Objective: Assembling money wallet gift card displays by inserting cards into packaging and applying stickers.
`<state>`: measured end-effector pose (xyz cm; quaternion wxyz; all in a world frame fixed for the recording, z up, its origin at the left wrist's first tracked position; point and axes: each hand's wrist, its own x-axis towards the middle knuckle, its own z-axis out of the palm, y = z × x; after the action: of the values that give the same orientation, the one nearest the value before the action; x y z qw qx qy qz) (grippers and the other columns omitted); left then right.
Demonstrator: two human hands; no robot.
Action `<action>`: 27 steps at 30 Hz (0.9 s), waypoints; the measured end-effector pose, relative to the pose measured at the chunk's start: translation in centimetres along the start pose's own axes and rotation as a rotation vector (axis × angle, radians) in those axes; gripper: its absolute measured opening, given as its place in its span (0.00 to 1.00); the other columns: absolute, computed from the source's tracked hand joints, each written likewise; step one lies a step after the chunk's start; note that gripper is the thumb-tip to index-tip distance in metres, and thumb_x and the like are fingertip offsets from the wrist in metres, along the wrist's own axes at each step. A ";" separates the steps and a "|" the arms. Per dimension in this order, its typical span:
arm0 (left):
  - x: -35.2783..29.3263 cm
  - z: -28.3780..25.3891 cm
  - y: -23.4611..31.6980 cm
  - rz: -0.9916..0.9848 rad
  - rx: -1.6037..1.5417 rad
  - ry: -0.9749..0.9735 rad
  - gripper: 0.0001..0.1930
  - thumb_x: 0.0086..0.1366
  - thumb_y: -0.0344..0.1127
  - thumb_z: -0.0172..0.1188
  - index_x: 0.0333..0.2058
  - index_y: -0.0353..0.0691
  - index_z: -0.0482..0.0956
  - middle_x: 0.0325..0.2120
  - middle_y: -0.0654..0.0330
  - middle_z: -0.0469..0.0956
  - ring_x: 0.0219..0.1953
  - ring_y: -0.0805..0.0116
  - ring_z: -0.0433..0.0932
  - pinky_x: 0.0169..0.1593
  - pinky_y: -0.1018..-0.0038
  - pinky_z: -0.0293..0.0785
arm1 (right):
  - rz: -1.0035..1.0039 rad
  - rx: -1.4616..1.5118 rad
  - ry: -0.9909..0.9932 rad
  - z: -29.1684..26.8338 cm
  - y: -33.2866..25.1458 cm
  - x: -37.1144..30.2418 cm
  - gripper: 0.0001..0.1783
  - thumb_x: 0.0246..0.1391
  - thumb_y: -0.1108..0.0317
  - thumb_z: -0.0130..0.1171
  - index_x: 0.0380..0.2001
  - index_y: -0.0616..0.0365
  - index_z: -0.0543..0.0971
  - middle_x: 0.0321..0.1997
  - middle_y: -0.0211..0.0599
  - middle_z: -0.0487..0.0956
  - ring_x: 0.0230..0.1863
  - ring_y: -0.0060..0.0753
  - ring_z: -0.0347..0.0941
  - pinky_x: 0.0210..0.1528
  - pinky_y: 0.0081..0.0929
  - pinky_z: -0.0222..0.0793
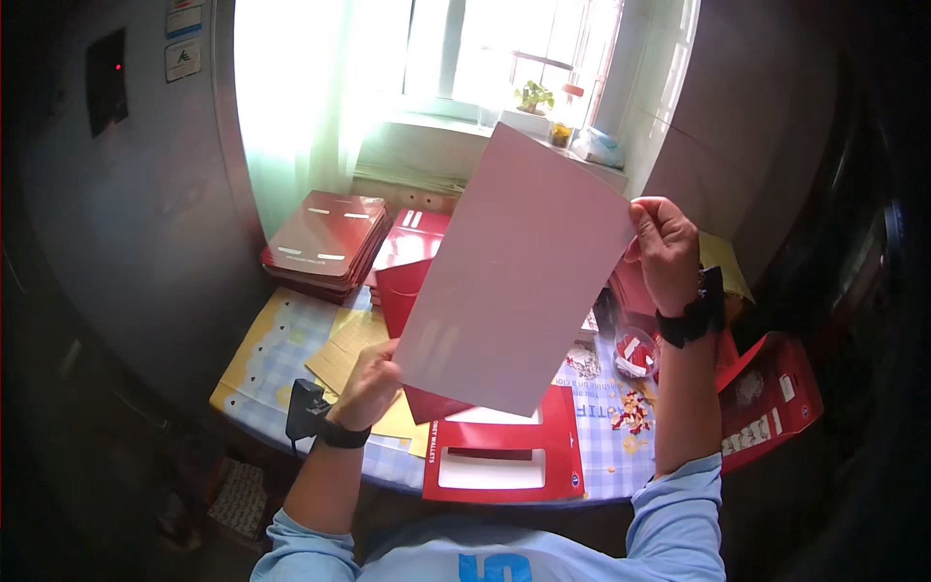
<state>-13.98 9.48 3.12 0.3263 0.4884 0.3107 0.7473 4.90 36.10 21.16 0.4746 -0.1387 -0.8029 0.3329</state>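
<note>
Both hands hold up a large pale sheet (514, 281), tilted above the table. My left hand (371, 386) is closed on its lower left corner, while the fingers of my right hand (667, 247) pinch its upper right corner. Behind the sheet shows a red card (400, 291), largely hidden; whether it is joined to the sheet I cannot tell. Flat at the table's near edge, below the sheet, lies a red printed card box (562, 456) with white cut-out windows. Yellow paper sheets (351, 349) lie beside my left hand.
A stack of red folders (325, 238) stands at the far left of the checked tablecloth (276, 339), next to another red pile (412, 238). Right of centre are a clear round tub (635, 351) and scattered red and yellow scraps (632, 412). An open red box (776, 403) sits at the right edge.
</note>
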 end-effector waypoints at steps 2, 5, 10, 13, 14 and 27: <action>0.0 1.9 1.1 -0.255 0.263 0.022 0.28 0.67 0.49 0.58 0.52 0.26 0.70 0.47 0.56 0.76 0.46 0.74 0.74 0.49 0.73 0.71 | -0.125 -0.015 0.095 0.1 0.1 -1.4 0.08 0.63 0.68 0.55 0.35 0.63 0.78 0.25 0.27 0.78 0.23 0.14 0.73 0.25 0.14 0.69; -0.2 3.3 1.5 -0.342 0.023 0.199 0.21 0.69 0.38 0.56 0.53 0.28 0.70 0.47 0.57 0.76 0.47 0.74 0.75 0.50 0.75 0.72 | -0.229 0.190 -0.114 -1.0 -1.1 -3.9 0.12 0.61 0.62 0.57 0.35 0.62 0.78 0.35 0.39 0.81 0.42 0.31 0.76 0.48 0.29 0.70; -1.3 2.8 0.2 -0.394 -0.254 0.207 0.19 0.69 0.35 0.55 0.54 0.29 0.69 0.47 0.55 0.76 0.48 0.68 0.76 0.53 0.71 0.72 | -0.149 0.898 -0.891 0.4 -0.9 -8.7 0.44 0.44 0.39 0.69 0.54 0.64 0.72 0.58 0.55 0.72 0.61 0.47 0.67 0.62 0.42 0.59; -2.0 2.6 0.3 -0.470 -0.247 0.167 0.20 0.67 0.34 0.56 0.53 0.29 0.70 0.47 0.54 0.76 0.49 0.65 0.77 0.54 0.69 0.72 | -0.205 0.467 -0.989 0.5 -0.5 -10.6 0.67 0.28 0.30 0.71 0.65 0.64 0.61 0.69 0.54 0.59 0.67 0.49 0.60 0.63 0.45 0.57; -2.0 2.6 0.5 -0.508 -0.250 0.171 0.20 0.66 0.34 0.56 0.53 0.29 0.70 0.47 0.54 0.77 0.48 0.65 0.77 0.54 0.69 0.72 | -0.198 0.470 -0.986 0.6 -0.3 -10.9 0.67 0.28 0.30 0.71 0.65 0.64 0.61 0.69 0.54 0.59 0.67 0.49 0.60 0.63 0.45 0.57; -2.9 1.4 0.5 -0.796 -0.212 0.136 0.21 0.63 0.35 0.60 0.49 0.26 0.72 0.45 0.52 0.77 0.48 0.64 0.77 0.55 0.69 0.71 | 0.097 0.493 -0.605 0.9 -0.5 -15.7 0.39 0.50 0.53 0.68 0.56 0.69 0.66 0.47 0.48 0.78 0.46 0.39 0.77 0.49 0.33 0.72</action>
<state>-11.86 7.11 2.48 0.6167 0.2433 0.4174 0.6215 12.21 26.93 10.72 0.2192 0.0460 -0.7951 0.5637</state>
